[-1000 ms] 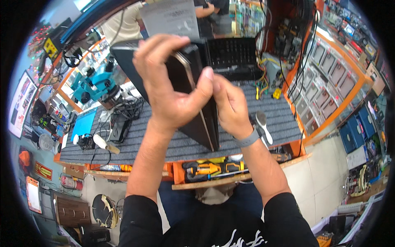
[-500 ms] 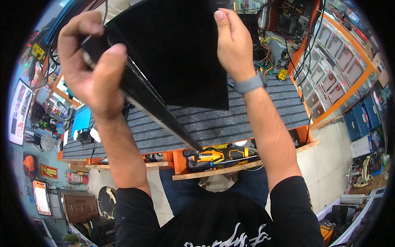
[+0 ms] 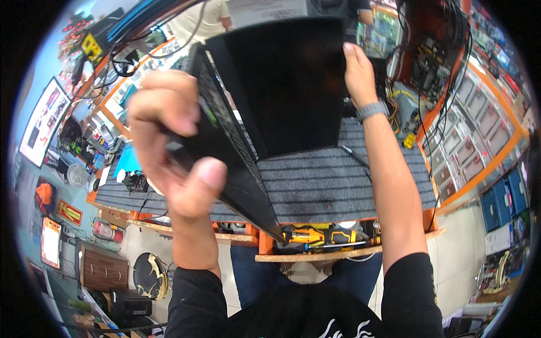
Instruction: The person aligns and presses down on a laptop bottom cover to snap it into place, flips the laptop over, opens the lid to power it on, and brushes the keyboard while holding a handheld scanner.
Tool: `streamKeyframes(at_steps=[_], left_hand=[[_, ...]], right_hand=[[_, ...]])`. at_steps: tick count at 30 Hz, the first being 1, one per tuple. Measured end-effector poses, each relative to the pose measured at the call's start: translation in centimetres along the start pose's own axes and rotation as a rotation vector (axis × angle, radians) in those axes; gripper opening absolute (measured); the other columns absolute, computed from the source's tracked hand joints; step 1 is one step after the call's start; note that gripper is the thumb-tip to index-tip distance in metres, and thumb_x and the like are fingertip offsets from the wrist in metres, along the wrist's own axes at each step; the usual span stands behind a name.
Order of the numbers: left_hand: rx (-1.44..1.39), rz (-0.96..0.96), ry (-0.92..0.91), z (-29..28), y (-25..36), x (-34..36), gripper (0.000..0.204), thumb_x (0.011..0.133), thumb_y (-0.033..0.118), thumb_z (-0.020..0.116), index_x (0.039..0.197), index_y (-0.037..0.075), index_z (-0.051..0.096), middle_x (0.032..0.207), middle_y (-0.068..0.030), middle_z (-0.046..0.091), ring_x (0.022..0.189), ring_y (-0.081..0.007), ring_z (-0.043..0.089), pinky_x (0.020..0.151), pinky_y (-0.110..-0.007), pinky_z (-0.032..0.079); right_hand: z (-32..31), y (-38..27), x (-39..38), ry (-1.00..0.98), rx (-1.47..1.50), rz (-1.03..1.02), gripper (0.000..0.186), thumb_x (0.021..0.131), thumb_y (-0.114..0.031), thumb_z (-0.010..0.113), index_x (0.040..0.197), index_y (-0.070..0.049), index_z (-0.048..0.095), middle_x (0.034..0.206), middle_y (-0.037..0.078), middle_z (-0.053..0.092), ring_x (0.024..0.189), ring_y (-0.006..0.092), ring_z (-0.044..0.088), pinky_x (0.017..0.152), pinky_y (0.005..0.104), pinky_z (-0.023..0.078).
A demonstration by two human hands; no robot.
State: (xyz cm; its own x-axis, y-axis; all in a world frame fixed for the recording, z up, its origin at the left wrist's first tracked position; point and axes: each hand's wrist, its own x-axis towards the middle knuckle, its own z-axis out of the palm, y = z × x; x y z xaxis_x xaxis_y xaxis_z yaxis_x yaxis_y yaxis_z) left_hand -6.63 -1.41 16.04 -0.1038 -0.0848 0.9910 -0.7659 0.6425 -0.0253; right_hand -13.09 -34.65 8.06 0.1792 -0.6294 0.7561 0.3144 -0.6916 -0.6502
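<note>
A black open laptop [image 3: 290,90] stands tilted on edge over the bench, its dark screen panel turned toward me. The base half [image 3: 234,169] slants down to the drawer's edge at the left. My left hand [image 3: 160,127], blurred, is closed around the base's outer edge, thumb on one side and curled fingers on the other. At the screen's right edge, my right hand [image 3: 360,76] pinches the panel, thumb showing and the other fingers partly hidden behind it. A thin dark pen-like tool [image 3: 355,156] lies on the grey striped mat [image 3: 315,186] below that hand.
An open drawer [image 3: 315,257] in front of me holds yellow-black tools [image 3: 321,235]. Loose cables and a power supply [image 3: 403,104] sit at the back right beside a glass display case [image 3: 468,135]. Other people [image 3: 200,22] stand beyond the bench.
Both hands and the laptop have shifted right and lower in the view, partly because the head view has moved. More of the base's inner side shows, and the pen-like tool is now more visible.
</note>
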Motion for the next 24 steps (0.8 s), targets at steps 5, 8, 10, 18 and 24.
streamKeyframes(at_steps=[5,8,10,18,24], left_hand=[[-0.129,-0.125,-0.048,-0.1,1.1,-0.1,0.041,0.083,0.045,0.056,0.091,0.005,0.053,0.093,-0.0107,0.049,0.084,-0.0180,0.046,0.078,-0.030,0.038],[-0.180,-0.166,-0.053,-0.8,0.4,0.1,0.036,0.090,0.032,0.043,0.094,0.000,0.059,0.101,-0.0164,0.056,0.098,-0.0238,0.052,0.091,-0.036,0.040],[-0.063,-0.241,-0.039,-2.2,-0.8,-0.3,0.034,0.090,0.022,0.041,0.102,-0.002,0.062,0.112,-0.0183,0.059,0.115,-0.0276,0.051,0.105,-0.040,0.035],[-0.297,-0.386,-0.287,-5.1,-4.3,0.3,0.043,0.086,0.042,0.069,0.108,0.006,0.068,0.112,-0.0081,0.053,0.115,-0.0221,0.049,0.102,-0.037,0.036],[-0.318,-0.401,-0.369,-6.0,-4.6,0.7,0.047,0.083,0.041,0.073,0.114,0.007,0.066,0.115,-0.0080,0.053,0.119,-0.0215,0.046,0.105,-0.037,0.034]], right_hand=[[-1.7,-1.5,-1.0,-0.016,0.070,0.150,0.038,0.102,-0.031,0.053,0.112,0.004,0.063,0.106,0.010,0.067,0.099,0.0170,0.060,0.091,0.0309,0.045],[-1.4,-5.8,-2.2,0.169,0.035,-0.009,0.030,0.100,-0.025,0.057,0.112,0.001,0.064,0.111,0.009,0.066,0.099,0.0164,0.060,0.092,0.0307,0.046],[0.0,-12.0,-4.3,0.119,0.129,-0.119,0.025,0.100,-0.022,0.056,0.109,0.000,0.064,0.106,0.008,0.065,0.097,0.0150,0.059,0.089,0.0293,0.046],[4.4,-25.5,-13.9,-0.201,-0.006,-0.479,0.050,0.068,-0.015,0.085,0.108,0.001,0.060,0.101,0.016,0.058,0.089,0.0307,0.058,0.078,0.0388,0.048],[4.4,-26.0,-13.9,-0.182,-0.031,-0.542,0.035,0.073,-0.011,0.078,0.101,0.001,0.062,0.098,0.016,0.058,0.087,0.0301,0.058,0.076,0.0375,0.048]])
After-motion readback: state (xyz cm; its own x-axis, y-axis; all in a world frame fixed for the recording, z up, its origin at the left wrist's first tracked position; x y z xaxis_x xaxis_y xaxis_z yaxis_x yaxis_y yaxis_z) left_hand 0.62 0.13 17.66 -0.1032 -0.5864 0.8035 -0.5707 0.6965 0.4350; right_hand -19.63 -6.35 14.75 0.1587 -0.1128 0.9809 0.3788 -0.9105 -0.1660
